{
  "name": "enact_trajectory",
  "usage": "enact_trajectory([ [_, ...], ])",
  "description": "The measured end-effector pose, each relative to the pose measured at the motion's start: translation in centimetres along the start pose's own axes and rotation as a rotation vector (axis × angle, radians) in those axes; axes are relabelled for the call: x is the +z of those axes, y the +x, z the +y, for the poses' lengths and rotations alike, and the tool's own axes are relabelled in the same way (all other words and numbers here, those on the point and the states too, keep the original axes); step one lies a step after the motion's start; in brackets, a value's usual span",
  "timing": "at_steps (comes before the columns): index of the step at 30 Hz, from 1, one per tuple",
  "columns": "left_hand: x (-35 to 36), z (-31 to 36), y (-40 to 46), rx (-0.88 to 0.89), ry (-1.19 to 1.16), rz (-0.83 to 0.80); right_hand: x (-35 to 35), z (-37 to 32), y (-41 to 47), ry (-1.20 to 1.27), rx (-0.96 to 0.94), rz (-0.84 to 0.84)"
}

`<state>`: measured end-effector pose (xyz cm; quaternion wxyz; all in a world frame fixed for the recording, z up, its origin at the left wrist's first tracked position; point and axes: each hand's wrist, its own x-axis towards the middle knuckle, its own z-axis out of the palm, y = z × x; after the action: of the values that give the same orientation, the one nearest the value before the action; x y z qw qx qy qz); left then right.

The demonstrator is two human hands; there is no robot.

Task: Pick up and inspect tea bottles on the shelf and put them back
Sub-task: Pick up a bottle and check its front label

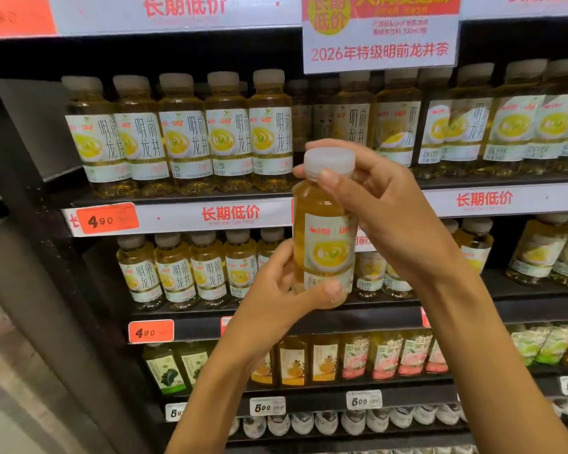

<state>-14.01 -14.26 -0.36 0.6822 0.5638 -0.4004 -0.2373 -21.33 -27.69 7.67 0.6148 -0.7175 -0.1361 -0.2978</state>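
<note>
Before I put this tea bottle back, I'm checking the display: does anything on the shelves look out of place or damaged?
Nothing looks damaged or spilled. The only oddity: a gap in the upper shelf's front row, behind the tea bottle that the left hand and right hand grip.

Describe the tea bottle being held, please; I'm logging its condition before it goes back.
The tea bottle is clear plastic, filled with golden-yellow tea nearly to the neck, with a pale translucent cap in place. Its white label shows a bowl of yellow tea and red logos. It is held upright, slightly tilted, in front of the shelves. The left hand grips its lower body; the right hand pinches the cap.
</note>
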Motion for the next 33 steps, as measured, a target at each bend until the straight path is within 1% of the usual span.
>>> enact_trajectory([
  [2,0.3,-0.2,0.3,0.054,0.119,0.061,0.1,0.1,-0.1,0.0,-0.038,0.032],
  [4,0.5,-0.2,0.7,0.106,0.171,0.118,0.1,0.5,-0.2,0.014,-0.06,0.021],
  [7,0.2,-0.1,1.4,0.193,0.159,0.176,-0.7,0.8,-0.5,0.008,-0.067,-0.067],
  [11,-0.6,0.5,2.4,0.315,0.251,0.252,-2.1,1.0,-1.3,-0.036,-0.038,-0.197],
  [14,-0.8,0.7,2.9,0.332,0.278,0.264,-2.2,1.5,-1.5,-0.112,-0.068,-0.209],
  [17,-0.9,0.7,3.4,0.33,0.307,0.234,-2.0,1.9,-1.2,-0.077,-0.1,-0.119],
  [20,-0.6,0.4,3.8,0.304,0.36,0.205,-1.8,2.0,-0.2,-0.039,-0.099,0.077],
  [23,-0.1,0.4,4.5,0.249,0.361,0.257,-1.4,2.0,1.3,-0.043,-0.106,0.256],
  [25,0.2,0.4,5.3,0.259,0.432,0.305,-1.2,2.1,2.5,-0.009,-0.07,0.35],
  [29,0.4,0.6,7.1,0.322,0.694,0.366,-1.5,2.4,4.9,-0.004,-0.013,0.434],
  [31,0.5,0.8,7.8,0.328,0.722,0.397,-1.7,2.5,5.9,-0.017,-0.016,0.459],
  [33,0.6,1.1,8.5,0.373,0.717,0.45,-1.8,2.7,6.8,-0.028,-0.018,0.48],
])
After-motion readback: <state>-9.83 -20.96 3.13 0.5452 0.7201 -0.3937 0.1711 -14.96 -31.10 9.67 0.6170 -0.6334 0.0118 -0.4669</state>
